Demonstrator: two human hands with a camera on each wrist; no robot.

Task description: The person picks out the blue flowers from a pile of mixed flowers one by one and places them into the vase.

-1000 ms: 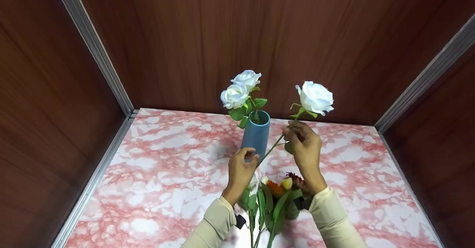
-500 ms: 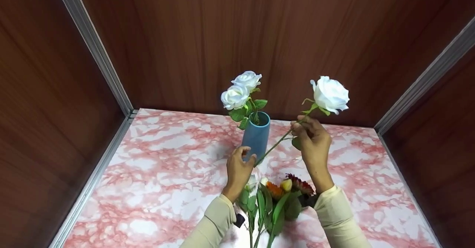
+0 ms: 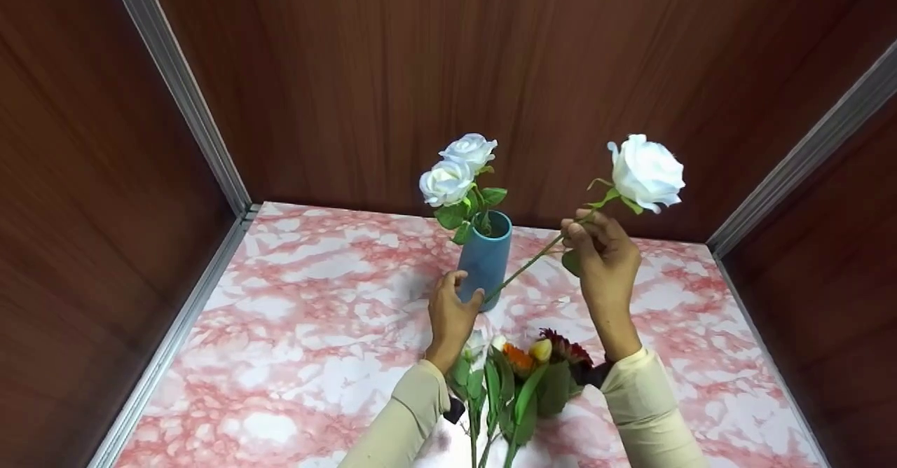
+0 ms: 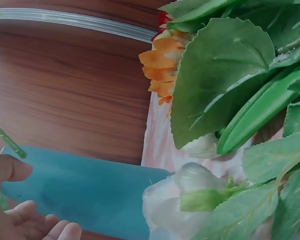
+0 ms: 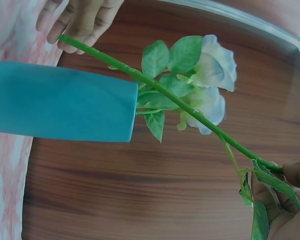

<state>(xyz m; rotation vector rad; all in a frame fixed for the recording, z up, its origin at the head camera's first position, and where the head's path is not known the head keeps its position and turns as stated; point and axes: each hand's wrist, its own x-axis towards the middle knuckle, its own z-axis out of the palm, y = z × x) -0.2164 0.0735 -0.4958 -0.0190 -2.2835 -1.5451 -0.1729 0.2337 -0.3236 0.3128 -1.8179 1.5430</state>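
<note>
My right hand [image 3: 606, 258] pinches the green stem of a white rose [image 3: 648, 174] just below its bloom. The stem slants down to the left, crossing in front of the blue vase [image 3: 483, 265]. Its bare lower end comes right by the thumb of my left hand [image 3: 452, 317], whose fingers are loosely bent beside the vase. In the left wrist view, the cut stem tip [image 4: 22, 152] shows just above that thumb, outside its grasp. Two other white roses [image 3: 446, 182] stand in the vase, leaning left, their green leaves [image 5: 157, 60] at its mouth.
Nearer me on the pink-and-white marbled table [image 3: 280, 356] lie several flowers: an orange bloom [image 3: 518, 361], a yellow bud [image 3: 541, 349], dark red petals [image 3: 574, 353] and a white bloom [image 4: 190, 192]. Brown wood-grain panels [image 3: 350, 90] with metal strips [image 3: 186, 97] enclose the table.
My right hand has moved right and slightly up, carrying the white rose with it. The left hand stays nearly in place beside the vase. The standing roses have not moved.
</note>
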